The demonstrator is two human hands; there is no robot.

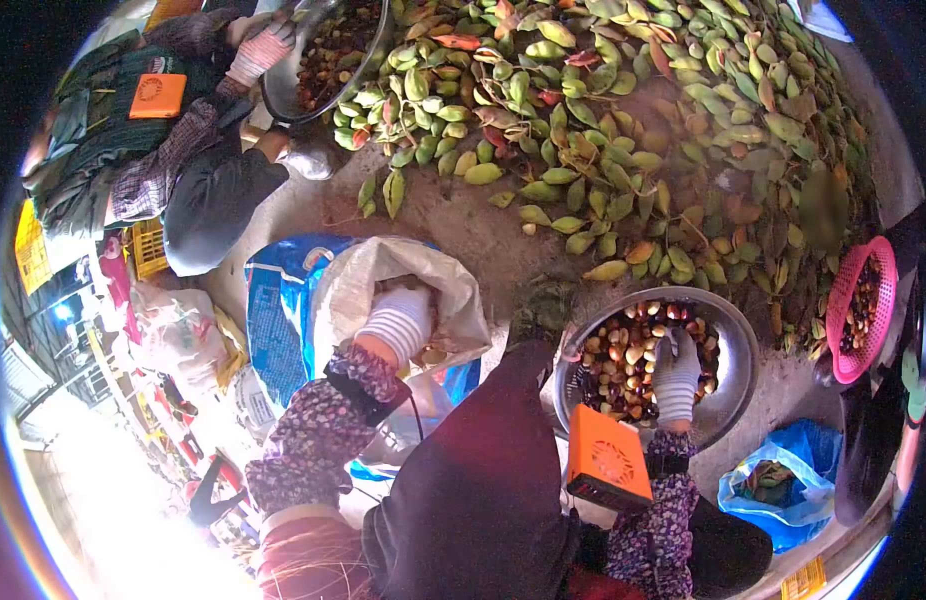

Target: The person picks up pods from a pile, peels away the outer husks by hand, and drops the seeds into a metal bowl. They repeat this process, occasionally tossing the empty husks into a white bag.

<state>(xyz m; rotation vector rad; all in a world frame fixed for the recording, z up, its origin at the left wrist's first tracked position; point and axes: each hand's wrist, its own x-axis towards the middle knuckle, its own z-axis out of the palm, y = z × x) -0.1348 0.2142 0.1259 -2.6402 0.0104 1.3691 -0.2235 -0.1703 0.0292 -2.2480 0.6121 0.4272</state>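
Left hand (pixel 398 320) in a striped glove, fingers curled down inside the white sack (pixel 423 275), grip hidden, right hand (pixel 676 375) fingers bent among brown nuts (pixel 623 352) in the metal bowl (pixel 735 350), big pile of green pods (pixel 603 110) beyond

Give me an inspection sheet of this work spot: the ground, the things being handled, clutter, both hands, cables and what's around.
Surface: bare dirt ground, dusty.
Job's things: metal bowl of shelled nuts; white sack, mouth open; big pile of green pods.
Clutter: blue bag with pods inside; pink basket holding nuts; plastic bags at left.
Hands: left hand, gloved, inside the sack's mouth; right hand, gloved, in the bowl on the nuts. Grip on anything cannot be told.
Cables: thin dark cable by the left sleeve; orange device on the right forearm.
Surroundings: another person at upper left, gloved hand on a second metal bowl.
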